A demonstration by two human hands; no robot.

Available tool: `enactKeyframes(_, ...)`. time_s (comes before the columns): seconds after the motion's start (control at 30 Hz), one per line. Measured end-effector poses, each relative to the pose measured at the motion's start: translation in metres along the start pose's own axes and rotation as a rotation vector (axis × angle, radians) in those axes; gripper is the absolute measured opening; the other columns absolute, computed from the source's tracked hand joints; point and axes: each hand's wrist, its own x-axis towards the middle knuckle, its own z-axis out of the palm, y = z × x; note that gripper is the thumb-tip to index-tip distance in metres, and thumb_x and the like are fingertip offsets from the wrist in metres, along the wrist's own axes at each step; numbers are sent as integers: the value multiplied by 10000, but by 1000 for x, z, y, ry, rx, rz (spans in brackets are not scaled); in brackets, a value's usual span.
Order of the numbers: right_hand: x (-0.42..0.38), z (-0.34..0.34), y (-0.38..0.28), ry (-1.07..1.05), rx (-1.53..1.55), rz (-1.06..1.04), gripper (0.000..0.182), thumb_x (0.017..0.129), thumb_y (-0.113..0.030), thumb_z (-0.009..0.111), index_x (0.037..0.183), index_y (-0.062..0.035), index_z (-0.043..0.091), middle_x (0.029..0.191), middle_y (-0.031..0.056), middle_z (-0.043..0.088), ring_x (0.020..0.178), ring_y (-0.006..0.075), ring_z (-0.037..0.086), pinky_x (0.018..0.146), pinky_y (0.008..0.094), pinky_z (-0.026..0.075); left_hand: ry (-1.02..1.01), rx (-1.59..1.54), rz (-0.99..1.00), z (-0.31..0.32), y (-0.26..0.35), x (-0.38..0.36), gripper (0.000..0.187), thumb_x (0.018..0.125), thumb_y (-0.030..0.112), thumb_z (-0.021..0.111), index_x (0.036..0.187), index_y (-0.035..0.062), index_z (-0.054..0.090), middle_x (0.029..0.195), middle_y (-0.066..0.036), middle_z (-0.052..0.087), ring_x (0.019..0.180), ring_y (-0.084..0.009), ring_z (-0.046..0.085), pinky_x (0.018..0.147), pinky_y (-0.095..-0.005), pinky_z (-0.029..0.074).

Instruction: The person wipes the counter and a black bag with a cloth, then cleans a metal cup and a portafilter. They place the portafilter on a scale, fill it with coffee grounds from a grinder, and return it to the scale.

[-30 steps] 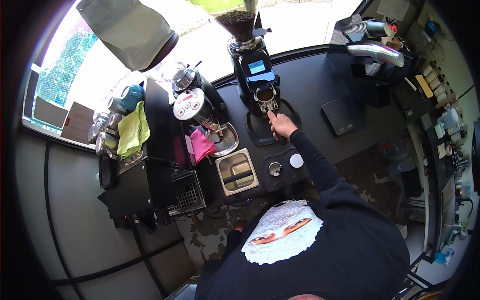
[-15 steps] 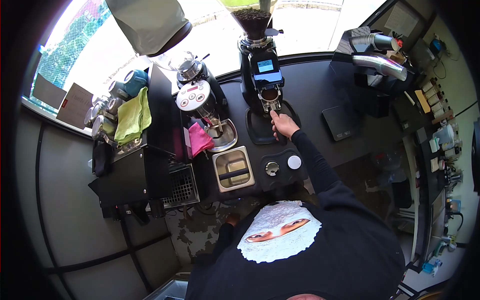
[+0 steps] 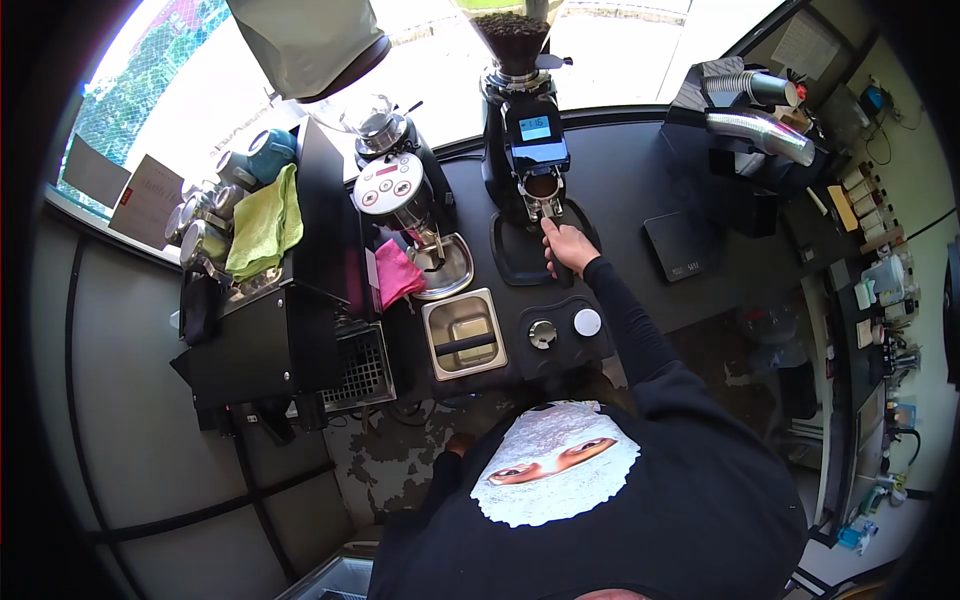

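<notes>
My right hand [image 3: 570,250] is closed around the dark handle of a portafilter [image 3: 543,188]. The portafilter's basket sits under the spout of a black coffee grinder [image 3: 536,140], with brown ground coffee showing inside. On the grinder's front a lit screen [image 3: 534,129] shows a number, and dark beans fill the hopper [image 3: 508,45] above. Down beside my body hangs my left hand [image 3: 460,443], away from the counter. It is small and shadowed, so its fingers do not show clearly.
Left of the grinder stands a second grinder [image 3: 392,190], with a pink cloth [image 3: 398,273] beside it. Nearer me are a steel knock box [image 3: 432,345] and a black mat [image 3: 563,347] holding two round tools. A flat scale [image 3: 674,247] lies right; stacked cups [image 3: 760,135] are further back.
The number on the grinder screen has changed. My right hand stays on the portafilter handle, and the view has shifted slightly.
</notes>
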Motion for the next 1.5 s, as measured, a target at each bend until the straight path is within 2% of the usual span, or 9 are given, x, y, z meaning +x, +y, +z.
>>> enactKeyframes(0.2,1,0,0,-2,2,9,559,997,-557,435,935,-13,546,705,41,554,538,170,587,477,357,525,164,-131,2,27,-20,18,381,888,355,524,1132,115,691,1252,-203,623,1184,-371,585,994,-457,478)
enactKeyframes(0.3,1,-1,1,-8,4,8,558,995,-561,435,935,-17,544,706,37,553,539,167,587,479,356,526,96,-51,49,40,-39,42,391,898,377,512,1164,147,681,1306,-179,595,1208,-382,562,999,-451,473)
enactKeyframes(0.5,0,-1,0,-14,19,20,547,991,-566,442,919,-32,533,700,30,542,543,165,586,488,353,528,144,-284,-56,61,-58,65,459,896,465,515,1190,146,668,1302,-205,589,1195,-383,567,988,-448,475)
enactKeyframes(0.67,2,-1,1,-21,27,22,541,991,-564,444,913,-36,531,697,28,542,540,167,581,491,356,526,144,-174,-21,57,-53,62,494,871,489,557,1183,123,671,1253,-218,618,1176,-383,582,971,-443,488)
enactKeyframes(0.77,1,0,-1,10,12,15,612,989,-575,444,891,18,558,701,82,596,547,183,608,473,363,525,144,-247,-72,60,-54,63,493,869,484,561,1188,124,669,1248,-216,622,1172,-383,586,972,-441,489)
enactKeyframes(0.9,0,-1,-2,-17,11,39,539,993,-562,440,909,-38,533,692,28,548,540,164,579,494,354,528,203,-411,-110,53,-46,51,481,864,481,569,1169,126,681,1238,-213,630,1171,-380,588,978,-437,485)
enactKeyframes(1.0,0,0,-2,-19,14,37,537,993,-562,439,905,-40,532,691,26,546,543,163,581,497,355,529,226,-344,22,56,-53,58,481,865,471,573,1162,109,684,1242,-211,631,1179,-382,584,983,-436,483)
enactKeyframes(1.43,11,3,26,58,33,-138,568,994,-560,455,905,-9,555,690,42,567,532,154,579,482,330,497,271,-261,-23,45,-45,64,450,889,425,537,1182,108,665,1269,-216,608,1179,-391,575,980,-454,479)
enactKeyframes(1.5,18,8,49,33,58,-182,579,990,-570,459,894,-7,556,667,40,562,512,149,573,465,321,487,125,-187,13,31,-30,34,401,900,371,517,1135,90,678,1233,-229,622,1146,-399,593,953,-475,493)
